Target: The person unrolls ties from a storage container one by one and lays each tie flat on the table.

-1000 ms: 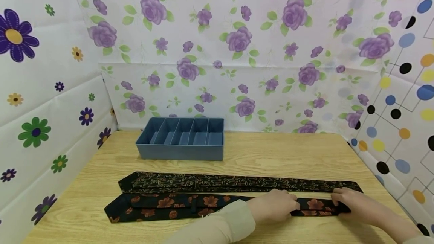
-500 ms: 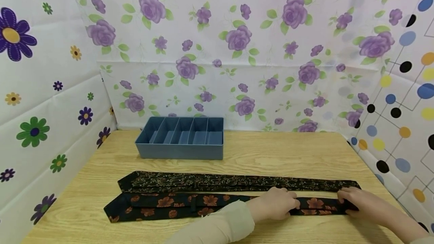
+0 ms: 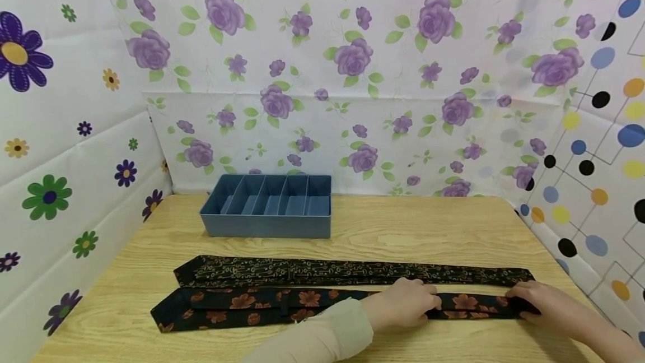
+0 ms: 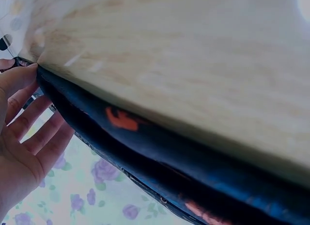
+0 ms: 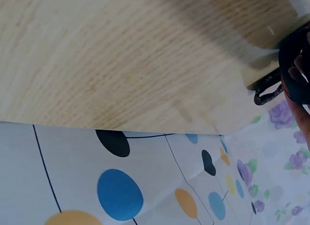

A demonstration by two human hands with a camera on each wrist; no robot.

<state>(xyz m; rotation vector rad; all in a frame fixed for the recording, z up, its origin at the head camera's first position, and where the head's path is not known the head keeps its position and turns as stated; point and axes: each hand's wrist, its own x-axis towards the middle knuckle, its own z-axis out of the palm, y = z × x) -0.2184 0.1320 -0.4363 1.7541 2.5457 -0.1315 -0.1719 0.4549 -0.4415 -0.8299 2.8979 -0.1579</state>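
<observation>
A dark necktie with orange flowers [image 3: 242, 301] lies lengthwise on the table, its narrow part doubled back over the wide part. My left hand [image 3: 403, 304] pinches it right of its middle; in the left wrist view the thumb and fingers of that hand [image 4: 24, 133] grip its edges. My right hand [image 3: 549, 310] holds the tie's right end, partly hiding it. At the edge of the right wrist view, the dark fabric [image 5: 290, 84] bends in a loop around the fingers. Just behind lies a second necktie, black with a small gold pattern [image 3: 327, 272], stretched flat and parallel.
A blue-grey box [image 3: 267, 227] with several compartments stands at the back left of the wooden table [image 3: 428, 228]. Flower-printed cloth [image 3: 312, 144] hangs behind it, and dotted cloth [image 3: 579, 240] closes the right side.
My right hand has slid a little to the right with the end of the flowered necktie, so more of the tie shows between the hands. My left hand stays nearly in place.
</observation>
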